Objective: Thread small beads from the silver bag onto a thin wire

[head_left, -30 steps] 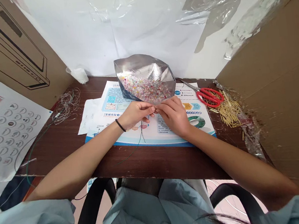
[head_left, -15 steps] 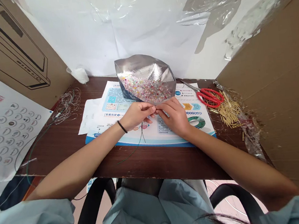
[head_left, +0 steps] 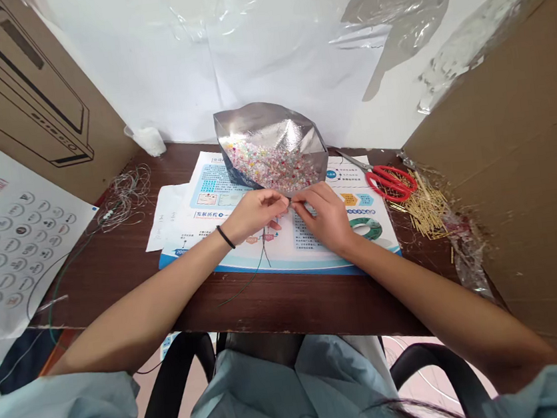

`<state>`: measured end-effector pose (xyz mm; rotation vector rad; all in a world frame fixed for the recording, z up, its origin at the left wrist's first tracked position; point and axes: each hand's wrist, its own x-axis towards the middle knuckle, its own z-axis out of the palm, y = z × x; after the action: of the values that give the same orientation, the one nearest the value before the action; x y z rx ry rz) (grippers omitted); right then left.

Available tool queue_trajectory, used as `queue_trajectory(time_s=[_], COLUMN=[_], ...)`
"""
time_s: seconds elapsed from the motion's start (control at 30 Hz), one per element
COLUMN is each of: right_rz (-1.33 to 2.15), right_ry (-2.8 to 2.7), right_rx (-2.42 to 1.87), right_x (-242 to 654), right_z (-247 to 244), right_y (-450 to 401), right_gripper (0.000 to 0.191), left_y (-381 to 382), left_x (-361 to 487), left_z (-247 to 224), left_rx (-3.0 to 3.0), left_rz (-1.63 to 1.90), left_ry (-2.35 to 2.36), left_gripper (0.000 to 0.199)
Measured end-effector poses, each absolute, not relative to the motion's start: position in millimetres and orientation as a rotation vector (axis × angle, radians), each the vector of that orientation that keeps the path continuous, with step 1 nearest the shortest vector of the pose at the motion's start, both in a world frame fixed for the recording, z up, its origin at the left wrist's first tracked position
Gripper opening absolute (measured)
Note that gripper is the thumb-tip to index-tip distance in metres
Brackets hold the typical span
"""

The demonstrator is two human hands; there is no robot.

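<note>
My left hand (head_left: 259,212) is closed in a pinch on a thin dark cord (head_left: 265,247), whose ends hang below the fingers toward the table's front edge. Close beside it, my right hand (head_left: 324,218) pinches with thumb and forefinger at a short dark stretch between the two hands; it looks like the same cord. Whether a bead sits there is too small to tell. Just behind both hands stands an open silver bag (head_left: 256,123) holding many small coloured beads (head_left: 273,164). Under the hands lies a printed sheet (head_left: 193,213).
Red-handled scissors (head_left: 390,183) lie on the right, beside a heap of thin gold-coloured tubes (head_left: 428,209). A tangle of clear line (head_left: 129,196) and a small cup of white bits (head_left: 151,140) are on the left. Cardboard (head_left: 529,160) walls both sides.
My fingertips have moved slightly apart, the right hand shifting a little to the right, so a small gap with dark cord shows between them. The bag and scissors stay put.
</note>
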<state>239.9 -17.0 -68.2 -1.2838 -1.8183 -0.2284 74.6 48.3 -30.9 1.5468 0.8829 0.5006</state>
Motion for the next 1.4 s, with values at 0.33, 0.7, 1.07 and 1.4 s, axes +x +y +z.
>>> queue_trajectory(time_s=[0.33, 0.7, 1.07, 1.4], right_rz=[-0.151, -0.093, -0.074, -0.23], right_ry=[-1.856, -1.901, -1.965, -2.023], right_rx=[-1.225, -1.397, -1.549, -1.695], right_x=[239.8, 240.0, 238.1, 239.8], right_z=[-68.7, -73.6, -71.6, -65.7], right_y=[-16.4, -14.4, -17.6, -25.5], right_gripper=[0.016, 0.012, 0.011, 0.011], left_y=[44.3, 51.7, 55.7, 65.2], left_x=[75.4, 77.5, 78.7, 75.8], left_z=[-26.3, -30.2, -34.5, -49.2], left_rx=[1.718, 1.504, 1.254, 1.414], left_rz=[0.446, 0.812, 0.914, 1.005], left_ry=[0.938, 0.931, 0.903, 0.871], left_gripper=[0.009, 0.013, 0.016, 0.017])
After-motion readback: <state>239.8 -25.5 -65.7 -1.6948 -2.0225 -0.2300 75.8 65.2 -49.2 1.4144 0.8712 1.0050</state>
